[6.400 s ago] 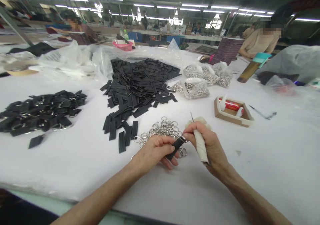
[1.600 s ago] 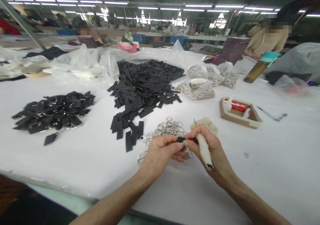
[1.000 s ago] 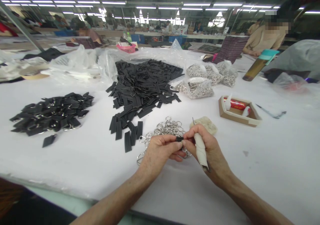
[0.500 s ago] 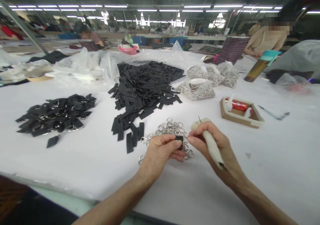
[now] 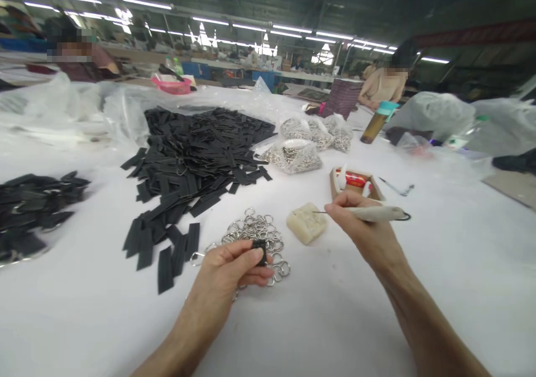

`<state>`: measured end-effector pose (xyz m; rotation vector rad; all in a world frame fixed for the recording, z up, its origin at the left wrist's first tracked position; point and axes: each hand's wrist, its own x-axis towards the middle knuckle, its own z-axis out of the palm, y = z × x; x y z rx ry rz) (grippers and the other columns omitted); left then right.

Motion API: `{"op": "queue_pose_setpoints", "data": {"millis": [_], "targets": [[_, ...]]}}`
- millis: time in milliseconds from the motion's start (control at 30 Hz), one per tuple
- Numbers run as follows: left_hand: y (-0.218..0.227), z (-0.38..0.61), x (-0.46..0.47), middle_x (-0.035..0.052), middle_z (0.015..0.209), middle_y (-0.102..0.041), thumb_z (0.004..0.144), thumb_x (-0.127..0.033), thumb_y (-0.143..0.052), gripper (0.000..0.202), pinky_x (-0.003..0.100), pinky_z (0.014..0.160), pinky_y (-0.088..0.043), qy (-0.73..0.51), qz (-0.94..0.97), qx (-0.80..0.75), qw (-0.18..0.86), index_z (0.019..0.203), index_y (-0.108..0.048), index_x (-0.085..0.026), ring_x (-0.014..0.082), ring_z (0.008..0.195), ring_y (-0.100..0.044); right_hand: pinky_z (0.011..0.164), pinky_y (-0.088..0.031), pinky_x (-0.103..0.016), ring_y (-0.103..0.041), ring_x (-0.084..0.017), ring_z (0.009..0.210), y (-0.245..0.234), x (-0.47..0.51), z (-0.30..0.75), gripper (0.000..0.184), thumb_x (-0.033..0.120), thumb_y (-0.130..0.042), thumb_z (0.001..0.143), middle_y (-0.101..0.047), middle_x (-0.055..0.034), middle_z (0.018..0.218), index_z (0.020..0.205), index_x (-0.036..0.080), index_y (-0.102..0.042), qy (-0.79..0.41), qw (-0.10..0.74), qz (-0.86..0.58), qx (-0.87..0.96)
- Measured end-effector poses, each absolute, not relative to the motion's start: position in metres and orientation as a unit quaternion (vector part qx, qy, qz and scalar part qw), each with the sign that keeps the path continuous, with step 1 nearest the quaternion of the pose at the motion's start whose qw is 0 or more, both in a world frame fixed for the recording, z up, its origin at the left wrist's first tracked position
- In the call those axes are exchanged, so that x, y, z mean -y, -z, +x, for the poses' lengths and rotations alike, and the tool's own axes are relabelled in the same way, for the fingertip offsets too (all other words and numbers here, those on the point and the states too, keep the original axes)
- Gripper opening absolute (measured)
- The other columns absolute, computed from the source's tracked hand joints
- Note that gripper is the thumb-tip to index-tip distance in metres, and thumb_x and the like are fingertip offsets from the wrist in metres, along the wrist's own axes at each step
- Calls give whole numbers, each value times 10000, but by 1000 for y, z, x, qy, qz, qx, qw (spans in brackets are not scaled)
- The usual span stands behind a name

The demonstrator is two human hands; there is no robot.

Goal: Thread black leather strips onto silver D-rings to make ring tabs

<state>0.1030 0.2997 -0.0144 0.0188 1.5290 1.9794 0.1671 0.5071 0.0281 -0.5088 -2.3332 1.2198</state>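
Note:
My left hand (image 5: pixel 226 271) pinches a small black leather tab (image 5: pixel 260 252) between thumb and fingers, just above a loose heap of silver split rings (image 5: pixel 251 233). My right hand (image 5: pixel 355 218) is apart from it, gripping a fine needle tool (image 5: pixel 372 214) with a pale wrapped handle. The tool lies nearly level, and its steel tip points left, just above a pale waxy block (image 5: pixel 305 223). The tip does not touch the block. Beyond the rings lies a large pile of black strips (image 5: pixel 196 159).
Finished black tabs with rings (image 5: pixel 29 215) lie at the left edge on the white-covered table (image 5: pixel 419 287). Bags of rings (image 5: pixel 291 156) and a cardboard tray (image 5: pixel 352 180) holding a red tube stand ahead. A bottle (image 5: pixel 374 125) and a co-worker (image 5: pixel 381 86) are further back.
My right hand has moved right, away from the left hand, and the tool has swung nearly level. The pale block is uncovered. The whole view has shifted left. The left hand keeps the tab.

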Motion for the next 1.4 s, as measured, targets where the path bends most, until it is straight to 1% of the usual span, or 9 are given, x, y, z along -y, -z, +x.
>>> {"op": "queue_pose_setpoints", "data": {"millis": [233,567,733,900,967,1033,1200,1300,1400], "targets": [[12,104,-301,79,686,-710,634,-212,-742,155,225,512,-541,-750,-7,-571,335,692,-638,-112,176,548,-665,440,-221,-233,-368,-108,486,-18,-521,160,115,265,-572,688,-439,47,512,605,189,-545,-414,151,-209,873],[13,102,-302,87,711,-710,637,-224,-741,171,218,510,-534,-734,5,-577,358,698,-637,-104,167,553,-661,431,-213,-219,-381,-98,473,-11,-512,155,89,248,-528,657,-454,54,504,601,180,-514,-451,97,-210,862],[14,103,-301,93,720,-709,651,-237,-728,178,216,507,-528,-729,18,-576,368,712,-635,-98,159,553,-655,431,-210,-218,-362,-97,469,-7,-514,153,80,246,-523,660,-440,55,500,610,184,-512,-443,90,-210,867],[15,105,-301,93,737,-709,691,-235,-695,155,225,528,-535,-732,34,-575,363,733,-644,-95,162,579,-660,421,-196,-229,-341,-100,469,-16,-517,161,115,273,-564,673,-440,34,518,607,179,-551,-429,137,-197,871],[15,106,-301,84,722,-708,708,-226,-676,131,230,538,-539,-736,51,-571,360,724,-646,-100,165,586,-664,418,-172,-234,-314,-98,466,-20,-516,165,134,291,-596,674,-424,32,507,612,176,-562,-465,150,-193,851],[15,108,-301,81,709,-706,712,-216,-667,116,234,541,-541,-739,58,-568,358,714,-643,-102,167,583,-664,423,-155,-237,-284,-93,467,-22,-514,168,160,307,-627,684,-394,38,490,622,174,-563,-537,149,-170,813],[14,110,-302,91,727,-701,703,-209,-665,127,247,554,-544,-737,59,-571,357,732,-643,-88,183,611,-670,426,-127,-233,-207,-69,451,-16,-503,169,163,255,-644,725,-320,62,470,636,166,-539,-738,99,-62,664],[12,110,-302,92,739,-696,702,-207,-660,133,248,562,-544,-735,62,-573,358,749,-645,-84,190,630,-672,430,-121,-228,-197,-64,455,-13,-492,168,159,236,-638,734,-306,68,478,645,164,-528,-774,76,-41,627],[11,111,-303,87,732,-691,703,-202,-654,129,244,563,-542,-732,66,-575,359,753,-648,-83,189,632,-671,438,-143,-227,-229,-68,475,-12,-483,168,167,243,-639,737,-332,61,505,645,162,-526,-763,63,-41,642]]}}
